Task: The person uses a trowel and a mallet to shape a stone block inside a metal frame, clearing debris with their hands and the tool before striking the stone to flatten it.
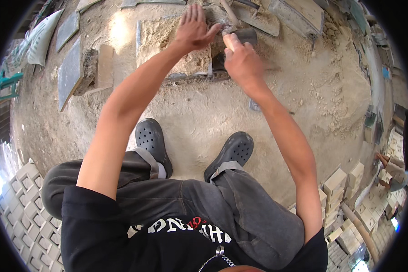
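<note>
My left hand [195,31] is stretched out flat, fingers extended and thumb apart, at the far right part of a square mould [139,43] covered with loose sandy material [161,34]. My right hand [245,65] is closed, its edge smeared by motion, just right of the mould. It seems to grip a small hand tool with a dark, rounded blade [248,36]; my fingers hide most of the handle. Past the hands lies a wooden-handled tool [230,12] on the ground. Both forearms reach forward over my knees.
Left of the mould, a grey board [71,75] leans by a pale block [105,67]. A sand-covered board [299,16] lies far right. My dark clogs [152,138] stand on the dusty ground. Pale bricks are stacked at the lower left [29,204] and lower right [334,183].
</note>
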The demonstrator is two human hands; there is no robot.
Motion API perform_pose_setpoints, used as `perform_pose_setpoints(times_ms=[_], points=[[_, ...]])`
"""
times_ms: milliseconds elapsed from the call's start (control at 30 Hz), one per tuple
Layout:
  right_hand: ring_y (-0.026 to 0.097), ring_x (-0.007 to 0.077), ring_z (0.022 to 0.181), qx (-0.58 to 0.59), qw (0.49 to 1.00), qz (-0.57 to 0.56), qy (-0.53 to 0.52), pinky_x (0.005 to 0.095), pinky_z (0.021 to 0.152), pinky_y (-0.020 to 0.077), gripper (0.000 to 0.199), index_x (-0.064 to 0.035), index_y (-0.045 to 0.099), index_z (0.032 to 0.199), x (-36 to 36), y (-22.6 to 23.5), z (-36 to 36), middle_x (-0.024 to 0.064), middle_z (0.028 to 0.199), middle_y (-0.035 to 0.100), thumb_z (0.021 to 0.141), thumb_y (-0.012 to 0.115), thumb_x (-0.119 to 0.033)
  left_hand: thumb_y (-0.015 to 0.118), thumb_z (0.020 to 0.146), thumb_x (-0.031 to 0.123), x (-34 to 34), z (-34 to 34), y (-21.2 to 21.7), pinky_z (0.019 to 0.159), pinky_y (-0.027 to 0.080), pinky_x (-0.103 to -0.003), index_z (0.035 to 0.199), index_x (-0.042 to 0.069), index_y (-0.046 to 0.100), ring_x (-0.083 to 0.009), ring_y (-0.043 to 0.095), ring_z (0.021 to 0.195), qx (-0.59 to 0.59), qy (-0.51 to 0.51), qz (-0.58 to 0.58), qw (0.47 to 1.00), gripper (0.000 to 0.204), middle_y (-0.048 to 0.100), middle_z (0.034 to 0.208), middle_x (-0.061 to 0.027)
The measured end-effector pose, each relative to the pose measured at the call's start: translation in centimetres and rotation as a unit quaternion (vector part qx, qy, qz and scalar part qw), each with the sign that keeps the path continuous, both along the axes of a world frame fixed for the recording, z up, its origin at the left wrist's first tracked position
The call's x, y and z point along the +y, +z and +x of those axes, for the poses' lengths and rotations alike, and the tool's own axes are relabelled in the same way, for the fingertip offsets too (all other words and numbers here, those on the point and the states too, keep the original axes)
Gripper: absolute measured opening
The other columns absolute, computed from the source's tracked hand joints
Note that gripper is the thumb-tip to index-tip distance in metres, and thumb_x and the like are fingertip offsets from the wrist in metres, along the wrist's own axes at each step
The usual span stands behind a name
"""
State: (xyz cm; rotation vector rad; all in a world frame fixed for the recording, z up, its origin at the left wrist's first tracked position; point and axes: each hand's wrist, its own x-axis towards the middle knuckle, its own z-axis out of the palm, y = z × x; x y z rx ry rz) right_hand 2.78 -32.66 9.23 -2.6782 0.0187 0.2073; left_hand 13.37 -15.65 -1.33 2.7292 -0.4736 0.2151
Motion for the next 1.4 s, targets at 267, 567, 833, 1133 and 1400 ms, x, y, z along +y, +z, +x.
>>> perform_pose_setpoints(times_ms=[267,567,833,1133,1400], points=[[0.066,0.0414,0.097,-0.020,0.999,0.016,0.020,0.0497,0.084,0.0535,0.047,-0.0131,0.051,0.142,0.0,-0.6,0.8,0.0236,0.110,0.062,0.097,0.055,-0.024,0.018,0.095,0.074,6.4,-2.4,-1.0,0.125,0.006,-0.044,0.154,-0.009,0.007,-0.0368,0.007,0.152,0.032,0.050,0.122,0.991,0.102,0.011,0.162,-0.0255],[0.070,0.0373,0.082,-0.093,0.990,-0.020,0.107,0.0429,0.063,0.0591,0.043,-0.0045,0.050,0.140,1.2,-0.9,1.6,0.0278,0.105,0.061,0.098,0.047,-0.012,0.019,0.097,0.070,9.6,-6.4,0.8,0.123,-0.001,-0.044,0.154,-0.008,0.002,-0.0359,-0.003,0.153,0.092,0.229,0.149,0.958,0.099,0.000,0.163,-0.0256],[0.070,0.0392,0.089,-0.068,0.988,-0.046,0.133,0.0467,0.069,0.0610,0.039,-0.0077,0.055,0.136,3.4,-0.5,2.5,0.0244,0.108,0.061,0.098,0.048,-0.013,0.020,0.093,0.077,9.6,-8.3,0.7,0.123,-0.001,-0.045,0.153,-0.010,0.001,-0.0377,-0.004,0.152,0.144,0.200,0.108,0.963,0.108,0.000,0.162,-0.0283],[0.069,0.0321,0.075,-0.086,0.989,-0.065,0.099,0.0421,0.060,0.0583,0.042,-0.0129,0.053,0.141,2.1,-0.1,2.7,0.0207,0.103,0.062,0.100,0.048,-0.019,0.018,0.084,0.089,9.3,-5.9,1.2,0.123,-0.001,-0.046,0.153,-0.010,-0.001,-0.0386,-0.004,0.152,0.150,0.178,0.140,0.962,0.122,-0.001,0.162,-0.0286],[0.066,0.0397,0.087,-0.106,0.993,-0.034,0.050,0.0490,0.078,0.0538,0.044,-0.0240,0.057,0.138,-0.4,-1.1,-0.6,0.0160,0.103,0.064,0.095,0.059,-0.029,0.013,0.092,0.078,8.7,-4.1,-0.4,0.125,0.001,-0.040,0.157,-0.001,0.004,-0.0290,0.000,0.153,0.053,0.011,0.223,0.973,0.103,0.003,0.165,-0.0181]])
